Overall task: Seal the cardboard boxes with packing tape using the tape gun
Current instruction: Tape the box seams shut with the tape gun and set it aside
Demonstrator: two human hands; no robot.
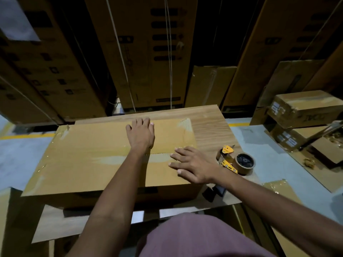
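A flat brown cardboard box (87,153) lies on a wooden table (209,127) in front of me. Shiny tape runs along its middle seam and over its left corners. My left hand (141,135) rests flat on the far half of the box top, fingers straight. Flat on the seam near the box's right end lies my right hand (193,165), fingers spread. A yellow tape gun (234,160) with a brown tape roll lies on the table just right of my right hand; neither hand holds it.
Tall cardboard cartons (148,52) stand close behind the table. Smaller taped boxes (304,110) are stacked at the right on the grey floor (269,151). More cardboard sheets (61,223) lie below the table's near edge. A yellow floor line (26,136) runs at the left.
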